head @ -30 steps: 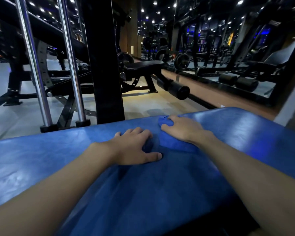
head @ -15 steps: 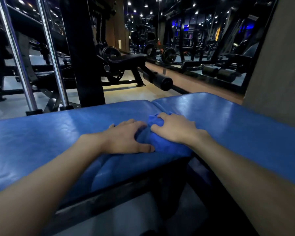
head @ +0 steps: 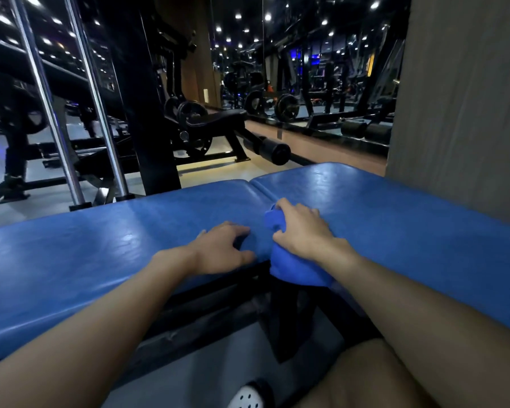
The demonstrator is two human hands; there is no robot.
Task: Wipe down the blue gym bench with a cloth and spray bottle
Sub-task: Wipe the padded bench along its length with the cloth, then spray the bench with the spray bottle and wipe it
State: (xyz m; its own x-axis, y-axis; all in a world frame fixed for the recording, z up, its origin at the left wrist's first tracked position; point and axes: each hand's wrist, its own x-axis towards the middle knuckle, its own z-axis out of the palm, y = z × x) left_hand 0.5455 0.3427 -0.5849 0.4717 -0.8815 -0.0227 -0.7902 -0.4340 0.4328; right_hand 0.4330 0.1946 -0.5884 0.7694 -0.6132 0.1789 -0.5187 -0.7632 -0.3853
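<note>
The cloth [head: 295, 269] is gripped by the right hand [head: 304, 231], its fingers [head: 286, 206] curled over the bunched top. The loose end is left to hang off the near edge of the blue padded counter [head: 100, 254] below the wrist. The grip seems chosen so the fabric can be dragged across the pad without slipping. The seam [head: 253, 189] between the two pads runs just beside these fingertips. The left hand [head: 221, 248] is pressed onto the pad, fingers [head: 236, 228] spread and loosely bent, nothing held, probably as a brace. Compared with half a second ago, the cloth is no longer tucked against the left fingers. It has been pulled clear of them, and more of it is draped over the edge. No spray bottle is seen.
</note>
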